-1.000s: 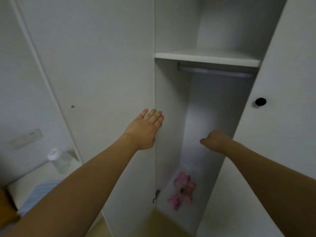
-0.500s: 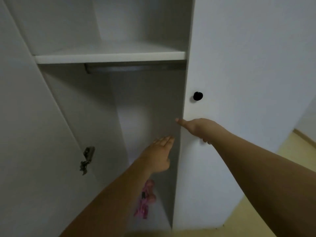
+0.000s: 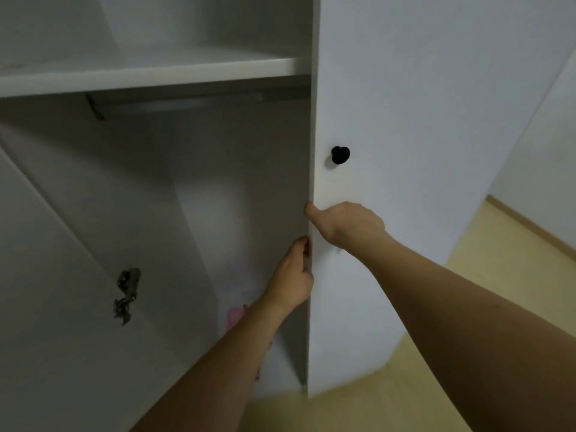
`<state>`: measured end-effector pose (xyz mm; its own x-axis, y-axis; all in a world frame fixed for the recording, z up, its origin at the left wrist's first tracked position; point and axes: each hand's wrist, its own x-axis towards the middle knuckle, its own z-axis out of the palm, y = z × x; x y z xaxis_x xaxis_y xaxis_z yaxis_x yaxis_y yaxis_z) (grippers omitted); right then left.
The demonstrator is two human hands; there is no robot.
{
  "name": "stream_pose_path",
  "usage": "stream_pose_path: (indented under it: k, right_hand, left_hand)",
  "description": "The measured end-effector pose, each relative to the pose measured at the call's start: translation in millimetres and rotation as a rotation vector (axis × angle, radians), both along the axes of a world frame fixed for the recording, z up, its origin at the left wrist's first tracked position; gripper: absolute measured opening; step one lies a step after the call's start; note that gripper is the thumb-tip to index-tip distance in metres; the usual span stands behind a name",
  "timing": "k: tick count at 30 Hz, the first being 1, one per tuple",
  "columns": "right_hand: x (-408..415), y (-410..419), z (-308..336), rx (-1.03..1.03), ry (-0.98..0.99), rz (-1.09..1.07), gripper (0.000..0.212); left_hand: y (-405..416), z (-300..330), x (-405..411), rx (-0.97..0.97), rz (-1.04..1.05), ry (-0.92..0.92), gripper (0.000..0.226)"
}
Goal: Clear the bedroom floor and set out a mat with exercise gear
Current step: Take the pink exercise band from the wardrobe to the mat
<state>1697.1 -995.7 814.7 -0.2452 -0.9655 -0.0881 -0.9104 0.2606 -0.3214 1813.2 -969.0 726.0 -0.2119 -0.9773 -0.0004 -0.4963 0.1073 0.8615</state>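
I face an open white wardrobe. My right hand (image 3: 349, 226) grips the free edge of the right wardrobe door (image 3: 405, 120), thumb hooked round the edge, below its black knob (image 3: 340, 154). My left hand (image 3: 294, 275) holds the same door edge from the inside, just under the right hand, fingers curled behind the panel. A pink item (image 3: 234, 318) lies on the wardrobe floor, mostly hidden behind my left forearm. No mat or exercise gear is in view.
A white shelf (image 3: 149, 74) spans the wardrobe above a metal hanging rail (image 3: 174, 104). The left door (image 3: 46, 307) stands open with a metal hinge (image 3: 126, 294) on it. Yellow wooden floor (image 3: 467, 307) runs along the right.
Both hands moved from the open gap onto the right door's edge and took hold of it. My view swung right and closer to that door.
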Motion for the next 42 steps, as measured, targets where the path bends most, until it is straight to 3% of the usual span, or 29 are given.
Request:
stream_pose_path:
  k: [6, 12, 22, 25, 28, 31, 42]
  right_hand:
    - [-32.8, 70.5, -10.1, -0.083, -0.009, 0.089, 0.073]
    - [-77.7, 146.7, -24.5, -0.292, 0.062, 0.121, 0.073]
    - [-153.9, 235.2, -35.5, -0.458, 0.301, 0.083, 0.058]
    - [-179.8, 257.0, -39.8, -0.509, 0.307, 0.07, 0.053]
    - [-211.3, 277.2, -39.0, -0.493, 0.277, 0.022, 0.053]
    - [-233.0, 296.6, -35.5, -0.489, 0.205, -0.098, 0.053]
    - [-307.8, 320.4, -35.1, -0.485, 0.01, -0.418, 0.049]
  left_hand:
    - [77.8, -7.4, -25.9, -0.11, 0.061, 0.032, 0.041]
    - [134.9, -16.9, -56.0, -0.155, 0.046, 0.067, 0.017]
    - [195.5, -34.3, -126.9, -0.469, -0.085, -0.015, 0.012]
    - [202.5, -38.7, -146.7, -0.353, -0.221, -0.076, 0.023]
    - [204.2, -40.4, -179.7, -0.22, -0.37, -0.108, 0.052]
    - [204.1, -42.8, -217.5, -0.207, -0.479, -0.149, 0.073]
    - [198.6, -36.4, -300.8, -0.373, -0.627, -0.325, 0.066]
